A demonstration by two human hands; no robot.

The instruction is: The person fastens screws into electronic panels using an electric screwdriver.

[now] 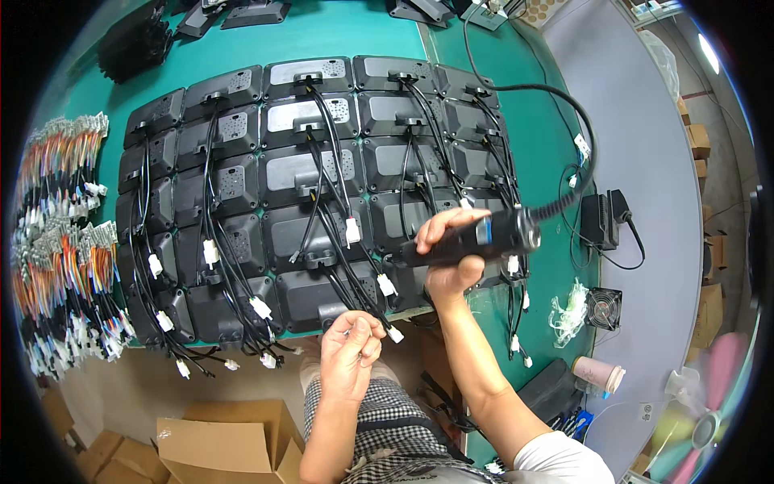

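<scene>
My right hand [453, 284] is wrapped round a black electric screwdriver [472, 239], tilted nearly level with its tip toward the left. A thick black cord [591, 133] leaves its back end. The tip lies close to a black plastic housing [302, 290] in the front row. My left hand [348, 355] is closed, fingertips pinched together, at the front edge of that housing; whatever they hold is too small to make out. Beside it hang black cables with white connectors [395, 334]. Several more housings [284, 119] lie in rows, cables draped toward me.
Bundles of coloured wires [68, 266] lie at the left of the green table [355, 36]. On the right are a black power adapter [599, 222], a small fan [604, 309] and a cup [598, 373]. An open cardboard box [218, 444] stands below the front edge.
</scene>
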